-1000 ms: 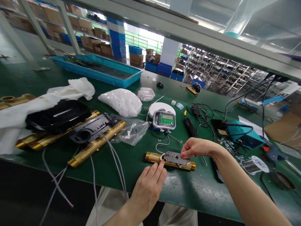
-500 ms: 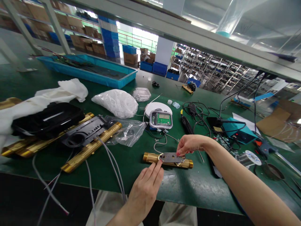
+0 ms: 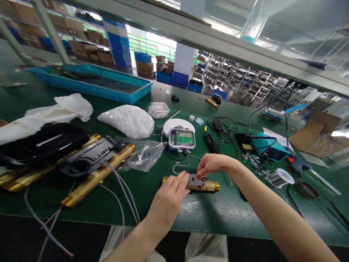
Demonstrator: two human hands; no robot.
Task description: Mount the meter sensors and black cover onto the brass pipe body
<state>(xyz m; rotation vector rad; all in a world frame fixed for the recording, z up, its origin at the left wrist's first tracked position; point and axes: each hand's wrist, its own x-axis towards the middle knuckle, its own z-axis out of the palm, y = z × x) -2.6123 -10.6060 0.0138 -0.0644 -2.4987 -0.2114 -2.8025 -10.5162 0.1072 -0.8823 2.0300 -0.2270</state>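
A short brass pipe (image 3: 211,187) lies on the green table (image 3: 212,214) near its front edge, with a grey metal plate (image 3: 194,180) on top of it. My left hand (image 3: 167,203) rests its fingertips on the plate's left end and covers that part of the pipe. My right hand (image 3: 211,164) pinches the plate's right part from above, fingers closed on it. A grey wire (image 3: 180,168) runs from the pipe back to a clear meter housing with a green circuit board (image 3: 182,138).
Long brass pipes with black housings (image 3: 89,156) and white cloth (image 3: 54,112) lie at left. Plastic bags (image 3: 128,120), a blue tray (image 3: 89,82), a black tool with cables (image 3: 215,140), a teal soldering station (image 3: 265,147) and a solder spool (image 3: 279,178) stand behind and at right.
My left hand has slid forward onto the plate's left end, now covering it. My right hand has shifted left along the plate. The view has drifted right.
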